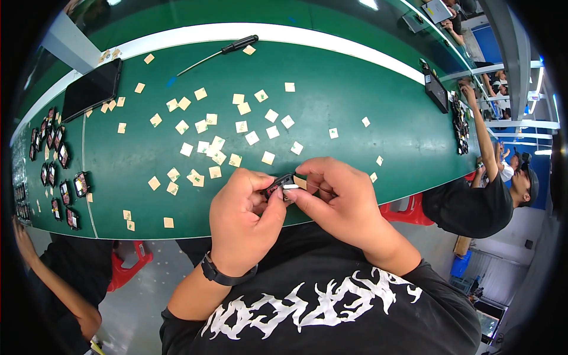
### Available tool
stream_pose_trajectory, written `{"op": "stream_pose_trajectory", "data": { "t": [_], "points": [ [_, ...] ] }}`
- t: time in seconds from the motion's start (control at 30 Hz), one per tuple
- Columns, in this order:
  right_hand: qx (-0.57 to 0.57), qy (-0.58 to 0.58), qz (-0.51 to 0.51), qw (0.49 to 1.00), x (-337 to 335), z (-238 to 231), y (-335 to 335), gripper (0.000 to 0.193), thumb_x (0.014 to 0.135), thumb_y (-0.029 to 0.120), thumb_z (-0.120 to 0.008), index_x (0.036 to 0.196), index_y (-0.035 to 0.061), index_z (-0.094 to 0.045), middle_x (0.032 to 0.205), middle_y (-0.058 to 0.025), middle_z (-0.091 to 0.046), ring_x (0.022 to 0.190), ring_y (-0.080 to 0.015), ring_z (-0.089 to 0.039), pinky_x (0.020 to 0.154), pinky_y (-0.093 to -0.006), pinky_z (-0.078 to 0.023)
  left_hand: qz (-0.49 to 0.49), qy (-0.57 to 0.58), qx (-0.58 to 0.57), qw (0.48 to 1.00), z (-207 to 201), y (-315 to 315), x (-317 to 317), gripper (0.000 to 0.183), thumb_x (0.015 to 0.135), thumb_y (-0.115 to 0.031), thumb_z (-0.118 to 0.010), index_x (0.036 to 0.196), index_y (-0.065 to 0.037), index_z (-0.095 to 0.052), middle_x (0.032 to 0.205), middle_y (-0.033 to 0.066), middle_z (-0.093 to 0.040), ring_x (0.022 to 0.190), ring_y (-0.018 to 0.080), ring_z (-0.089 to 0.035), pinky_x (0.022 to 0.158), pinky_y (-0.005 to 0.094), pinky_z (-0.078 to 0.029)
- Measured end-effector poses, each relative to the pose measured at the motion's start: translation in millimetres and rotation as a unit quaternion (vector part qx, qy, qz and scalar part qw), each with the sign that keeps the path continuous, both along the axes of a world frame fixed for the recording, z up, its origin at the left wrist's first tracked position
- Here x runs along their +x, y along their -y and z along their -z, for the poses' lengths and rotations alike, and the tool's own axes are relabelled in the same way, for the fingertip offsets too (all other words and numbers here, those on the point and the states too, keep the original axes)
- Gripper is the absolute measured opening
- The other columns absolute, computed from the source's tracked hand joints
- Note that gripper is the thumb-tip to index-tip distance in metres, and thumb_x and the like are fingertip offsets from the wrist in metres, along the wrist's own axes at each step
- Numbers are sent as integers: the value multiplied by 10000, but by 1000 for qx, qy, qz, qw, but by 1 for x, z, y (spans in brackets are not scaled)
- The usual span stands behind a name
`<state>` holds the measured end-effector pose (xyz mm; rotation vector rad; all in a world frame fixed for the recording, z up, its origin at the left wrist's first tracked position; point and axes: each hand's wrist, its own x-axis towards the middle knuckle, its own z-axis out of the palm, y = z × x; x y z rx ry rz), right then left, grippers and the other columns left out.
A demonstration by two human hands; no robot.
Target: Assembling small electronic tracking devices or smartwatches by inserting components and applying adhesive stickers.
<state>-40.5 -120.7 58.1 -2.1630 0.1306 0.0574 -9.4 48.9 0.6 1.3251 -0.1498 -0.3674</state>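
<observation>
Black shirt (355, 319) with a bold white print lies nearest the camera, along the lower edge of the head view. Beyond it, both forearms reach over the near edge of a green table (331, 154). Left hand (244, 207), a dark watch (216, 272) at its wrist: fingertips closed on a small black device (280, 182). Right hand (346, 195): thumb and fingers pinched narrow on a tan piece (300, 181), just beside the device's right end; a white sliver (290, 186) shows near the thumb tip, its nature not determinable. Device position: between the hands, its long axis slanting up to the right, its lower-left end inside the left grip. Left hand is nearer. Contact between tan piece and device cannot be confirmed. Pale squares (241, 126) lie scattered beyond both hands.
</observation>
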Motion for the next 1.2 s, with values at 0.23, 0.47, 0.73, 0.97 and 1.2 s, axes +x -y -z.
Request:
{"op": "stream_pose_trajectory", "data": {
  "t": [0.23, 0.47, 0.73, 0.97, 1.2],
  "points": [
    [-4, 10, -43, 999, -5, 6, 2, 221, 834, 10, -771, 1014, 9, -644, 772, -41, -652, 581, -65, -558, 527, -238, -458, -15, -20, -26, 999, -1, 0, -1, 266, 900, 86, -666, 1156, 54, -600, 996, 129, -689, 837, 125, -711, 691, 248, -585],
    [167, -21, 61, 984, -16, 26, -2, 156, 858, 30, -771, 932, 0, -638, 707, 27, -625, 588, 9, -486, 517, -199, -399, 5, 35, 36, 999, 0, -3, 1, 230, 887, 93, -661, 1111, 49, -647, 995, 122, -673, 851, 163, -726, 707, 270, -606],
    [141, -36, 86, 986, -12, 25, -6, 93, 922, 64, -746, 992, 3, -749, 668, 41, -618, 586, 10, -471, 512, -200, -375, 13, 83, 43, 996, 4, -5, 2, 242, 882, 108, -644, 1118, 56, -622, 996, 140, -660, 833, 181, -715, 703, 280, -609],
    [267, -137, 101, 948, -2, 18, -5, 132, 954, 94, -729, 990, -33, -739, 744, 15, -666, 667, -9, -552, 586, -208, -453, 30, 75, 28, 996, 5, -7, 2, 269, 889, 124, -614, 1152, 71, -595, 1000, 140, -646, 837, 185, -714, 710, 285, -605],
    [301, -169, 121, 931, 4, 22, -2, 213, 929, 83, -755, 787, -16, -632, 755, -44, -683, 758, -67, -659, 616, -224, -487, 66, 71, 14, 995, 7, -11, 2, 266, 971, 134, -525, 1232, 83, -537, 1111, 119, -589, 971, 145, -659, 850, 280, -569]
  ]
}}
